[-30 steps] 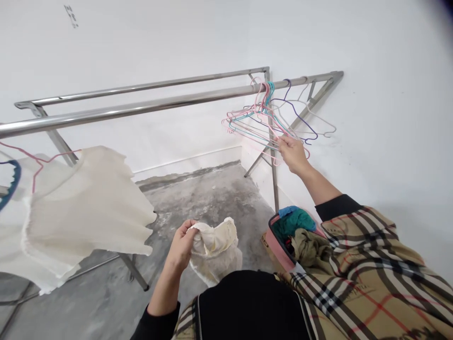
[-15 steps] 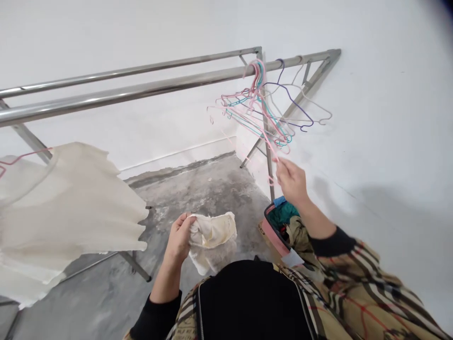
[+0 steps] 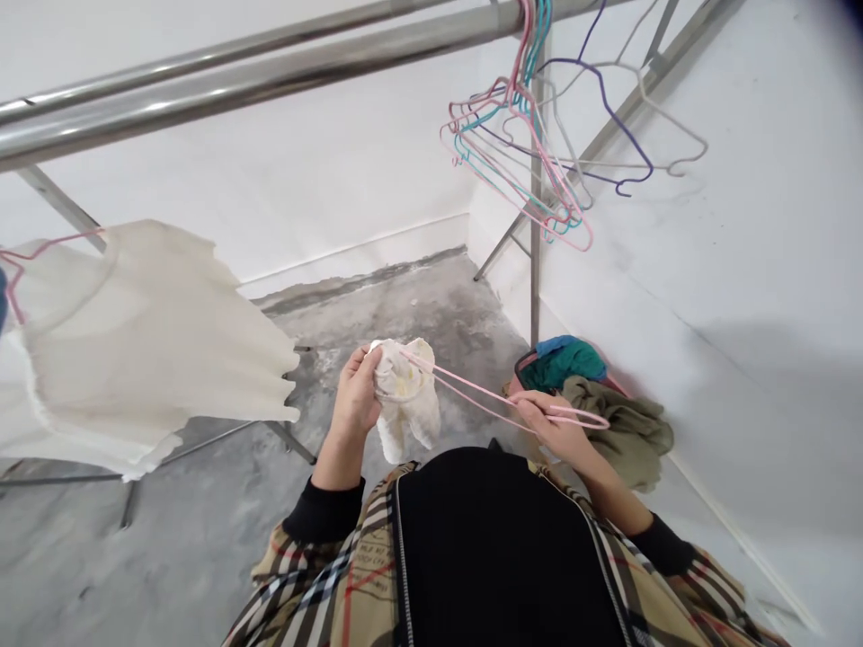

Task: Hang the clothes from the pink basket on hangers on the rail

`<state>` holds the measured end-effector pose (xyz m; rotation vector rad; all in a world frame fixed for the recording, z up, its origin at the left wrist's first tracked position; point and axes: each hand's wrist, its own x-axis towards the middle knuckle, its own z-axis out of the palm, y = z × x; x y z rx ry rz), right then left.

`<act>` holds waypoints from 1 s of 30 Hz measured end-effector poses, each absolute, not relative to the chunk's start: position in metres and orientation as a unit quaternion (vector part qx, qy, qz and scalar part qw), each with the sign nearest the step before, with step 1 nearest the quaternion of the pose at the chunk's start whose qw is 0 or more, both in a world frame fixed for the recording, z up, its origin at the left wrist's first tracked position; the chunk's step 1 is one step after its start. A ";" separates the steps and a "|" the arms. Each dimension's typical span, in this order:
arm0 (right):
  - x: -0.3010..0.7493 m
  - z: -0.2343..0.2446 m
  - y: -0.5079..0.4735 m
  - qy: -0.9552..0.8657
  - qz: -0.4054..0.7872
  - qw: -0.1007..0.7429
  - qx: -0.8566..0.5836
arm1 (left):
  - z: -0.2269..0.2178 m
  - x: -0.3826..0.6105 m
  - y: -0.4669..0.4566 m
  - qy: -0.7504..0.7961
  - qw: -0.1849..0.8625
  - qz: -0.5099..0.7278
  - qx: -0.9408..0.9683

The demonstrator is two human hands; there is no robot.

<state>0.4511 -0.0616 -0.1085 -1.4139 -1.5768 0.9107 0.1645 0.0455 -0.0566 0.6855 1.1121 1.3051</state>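
- The left hand (image 3: pixel 354 393) is narrowly clutching a crumpled cream cloth (image 3: pixel 404 400).
- The right hand (image 3: pixel 553 427) is pinching a pink wire hanger (image 3: pixel 465 382), its tip seemingly touching the cloth beside the left hand.

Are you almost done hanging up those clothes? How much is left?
It looks partly done. A cream garment already hangs at the left of the steel rail. In hand: the left hand holds a crumpled cream cloth, and the right hand holds a pink wire hanger. Still left, it seems: the olive cloth and teal cloth by the wall, with more hangers on the rail.
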 end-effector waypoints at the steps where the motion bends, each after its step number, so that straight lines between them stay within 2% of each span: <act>1: 0.456 -0.106 -0.065 -0.633 0.356 0.398 -0.560 | -0.058 0.164 0.046 0.480 0.601 0.565 0.298; 9: 0.463 -0.093 -0.066 -0.660 0.380 0.341 -0.551 | -0.055 0.165 0.042 0.473 0.607 0.538 0.345; 12: 0.444 -0.092 -0.053 -0.672 0.376 0.328 -0.547 | -0.055 0.173 0.032 0.470 0.613 0.488 0.407; 15: 0.419 -0.097 -0.037 -0.685 0.368 0.336 -0.532 | -0.055 0.185 0.018 0.451 0.587 0.390 0.548; 17: 0.405 -0.104 -0.028 -0.681 0.380 0.364 -0.510 | -0.055 0.192 0.009 0.422 0.512 0.307 0.682; 20: 0.395 -0.114 -0.020 -0.637 0.402 0.420 -0.506 | -0.053 0.195 0.002 0.386 0.305 0.211 0.844; 23: 0.397 -0.120 -0.019 -0.615 0.400 0.454 -0.505 | -0.048 0.187 0.007 0.393 0.044 0.203 0.896; 25: 0.402 -0.120 -0.019 -0.616 0.394 0.466 -0.497 | -0.041 0.181 0.013 0.383 -0.074 0.197 0.900; 27: 0.405 -0.116 -0.017 -0.616 0.392 0.476 -0.490 | -0.034 0.176 0.020 0.349 -0.113 0.159 0.917; 30: 0.408 -0.112 -0.012 -0.612 0.417 0.476 -0.474 | -0.023 0.172 0.026 0.310 -0.111 0.105 0.938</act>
